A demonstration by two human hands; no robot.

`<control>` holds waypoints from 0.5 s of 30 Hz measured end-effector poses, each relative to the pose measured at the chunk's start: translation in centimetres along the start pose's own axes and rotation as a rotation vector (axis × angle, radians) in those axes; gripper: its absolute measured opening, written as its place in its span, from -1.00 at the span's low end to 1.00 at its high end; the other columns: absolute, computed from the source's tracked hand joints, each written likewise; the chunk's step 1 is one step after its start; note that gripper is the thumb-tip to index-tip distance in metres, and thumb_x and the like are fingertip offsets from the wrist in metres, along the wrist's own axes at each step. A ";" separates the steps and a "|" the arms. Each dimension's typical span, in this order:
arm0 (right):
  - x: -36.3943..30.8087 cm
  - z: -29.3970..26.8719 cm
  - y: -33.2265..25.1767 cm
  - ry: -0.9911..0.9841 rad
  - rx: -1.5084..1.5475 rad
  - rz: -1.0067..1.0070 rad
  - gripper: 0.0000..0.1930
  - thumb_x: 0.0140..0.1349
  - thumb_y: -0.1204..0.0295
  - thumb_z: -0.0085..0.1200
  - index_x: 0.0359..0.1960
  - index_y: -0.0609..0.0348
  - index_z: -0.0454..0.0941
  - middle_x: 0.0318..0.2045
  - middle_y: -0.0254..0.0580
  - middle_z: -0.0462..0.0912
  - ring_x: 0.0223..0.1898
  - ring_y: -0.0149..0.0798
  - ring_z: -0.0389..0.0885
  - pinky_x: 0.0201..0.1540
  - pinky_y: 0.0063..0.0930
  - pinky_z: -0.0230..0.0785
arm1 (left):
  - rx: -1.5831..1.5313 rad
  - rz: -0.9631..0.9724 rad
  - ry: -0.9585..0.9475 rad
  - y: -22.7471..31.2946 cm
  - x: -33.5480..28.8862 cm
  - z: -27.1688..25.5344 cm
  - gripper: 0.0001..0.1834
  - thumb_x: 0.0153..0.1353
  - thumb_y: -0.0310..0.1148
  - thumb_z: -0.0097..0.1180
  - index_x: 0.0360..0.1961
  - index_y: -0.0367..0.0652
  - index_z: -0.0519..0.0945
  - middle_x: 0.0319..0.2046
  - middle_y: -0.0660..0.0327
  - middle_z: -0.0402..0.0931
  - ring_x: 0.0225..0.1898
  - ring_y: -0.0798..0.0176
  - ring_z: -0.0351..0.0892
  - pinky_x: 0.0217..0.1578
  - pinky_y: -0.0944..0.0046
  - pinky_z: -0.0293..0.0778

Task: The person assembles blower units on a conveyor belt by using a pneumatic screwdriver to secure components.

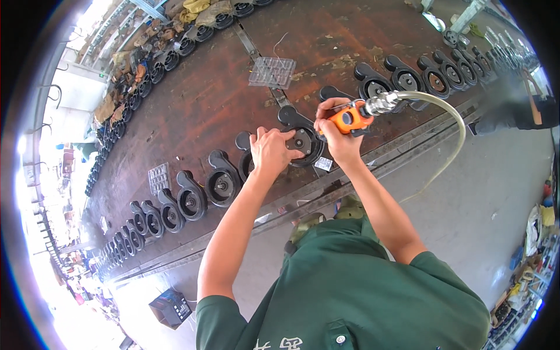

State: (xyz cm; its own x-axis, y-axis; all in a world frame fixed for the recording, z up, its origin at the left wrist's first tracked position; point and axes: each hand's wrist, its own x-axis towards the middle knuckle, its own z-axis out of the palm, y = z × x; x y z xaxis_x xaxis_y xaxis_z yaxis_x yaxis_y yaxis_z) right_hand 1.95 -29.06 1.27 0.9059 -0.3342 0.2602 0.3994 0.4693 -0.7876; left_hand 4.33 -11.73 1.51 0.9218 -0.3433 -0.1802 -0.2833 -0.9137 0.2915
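Because the left hand [270, 150] lay close to the orange tool [352, 119] in the right hand [338, 129], a slip of the tool might have nipped its fingers. The casing [315, 154] sat on the surface [204, 125] under the left fingertips; too light a press could have let it twist or slide. The hose [458, 114], looping out to the right of the right hand, might have tugged the tool off line.

The left hand was palm down and loosely open, thumb and forefinger parted across the casing's middle. The right hand was curled firmly round the tool, its forearm slanting in from the lower right; the tool's tip was hidden, so contact could not be told. Nearer the body, between the forearms, lay a label [324, 164]; beyond both hands, more casings [222, 185] stood in a row.
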 end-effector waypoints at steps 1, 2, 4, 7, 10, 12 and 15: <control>0.3 0.2 0.4 -0.028 -0.017 0.012 -0.73 0.09 0.78 0.12 -0.16 0.31 0.52 -0.30 -0.20 0.64 -0.31 -0.43 0.64 -0.27 -0.56 0.52 | -0.005 -0.010 -0.014 0.0 0.2 0.0 -0.28 -0.24 -0.01 0.57 0.07 0.11 0.75 -0.09 0.17 0.67 0.10 -0.02 0.44 0.13 -0.08 0.27; 0.5 0.3 0.9 -0.056 -0.035 0.024 -0.73 0.09 0.77 0.12 -0.16 0.31 0.53 -0.30 -0.22 0.64 -0.29 -0.44 0.64 -0.25 -0.57 0.51 | 0.006 -0.001 0.007 -0.1 0.2 0.2 -0.29 -0.24 -0.01 0.56 0.07 0.11 0.75 -0.10 0.17 0.67 0.10 -0.01 0.44 0.14 -0.08 0.26; 0.0 0.0 1.9 -0.115 -0.087 0.033 -0.74 0.12 0.75 0.12 -0.13 0.29 0.54 -0.29 -0.25 0.64 -0.29 -0.46 0.61 -0.23 -0.58 0.48 | 0.029 0.020 0.054 -0.4 -0.3 1.0 -0.29 -0.23 -0.01 0.56 0.06 0.10 0.75 -0.14 0.17 0.68 0.09 -0.01 0.44 0.14 -0.08 0.25; -0.1 0.2 2.3 -0.153 -0.149 0.044 -0.74 0.11 0.74 0.12 -0.14 0.29 0.53 -0.30 -0.24 0.64 -0.30 -0.47 0.60 -0.25 -0.59 0.47 | 0.070 0.011 0.058 -0.2 -0.2 1.1 -0.32 -0.20 0.00 0.55 0.05 0.09 0.76 -0.16 0.20 0.68 0.07 0.02 0.44 0.12 -0.07 0.25; 0.6 0.0 2.5 -0.156 -0.150 0.064 -0.75 0.11 0.74 0.12 -0.16 0.29 0.52 -0.30 -0.23 0.64 -0.32 -0.46 0.61 -0.27 -0.59 0.48 | 0.103 -0.024 -0.008 0.3 0.1 0.5 -0.41 -0.16 -0.01 0.54 -0.01 0.14 0.78 -0.20 0.23 0.66 0.06 0.05 0.46 0.11 -0.06 0.28; 1.2 0.3 2.3 -0.145 -0.161 0.049 -0.75 0.09 0.75 0.11 -0.17 0.30 0.51 -0.34 -0.23 0.64 -0.37 -0.45 0.61 -0.32 -0.58 0.49 | 0.146 -0.028 -0.029 0.6 0.2 0.6 -0.45 -0.14 -0.02 0.53 -0.04 0.16 0.78 -0.22 0.24 0.66 0.05 0.07 0.48 0.11 -0.06 0.29; 2.5 1.0 2.3 -0.125 -0.113 0.051 -0.75 0.07 0.77 0.10 -0.19 0.32 0.52 -0.37 -0.22 0.64 -0.41 -0.44 0.62 -0.36 -0.58 0.51 | 0.187 -0.015 -0.004 0.5 0.3 1.2 -0.49 -0.13 -0.02 0.52 -0.07 0.17 0.79 -0.25 0.22 0.64 0.02 0.07 0.51 0.09 -0.05 0.31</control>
State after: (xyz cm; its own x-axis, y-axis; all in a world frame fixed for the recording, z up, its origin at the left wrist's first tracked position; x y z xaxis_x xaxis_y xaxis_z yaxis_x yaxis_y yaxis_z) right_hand 5.33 -27.98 0.67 0.9379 -0.2043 0.2803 0.3403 0.3855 -0.8577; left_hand 4.17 -12.55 0.50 0.9252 -0.3303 -0.1871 -0.3145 -0.9429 0.1096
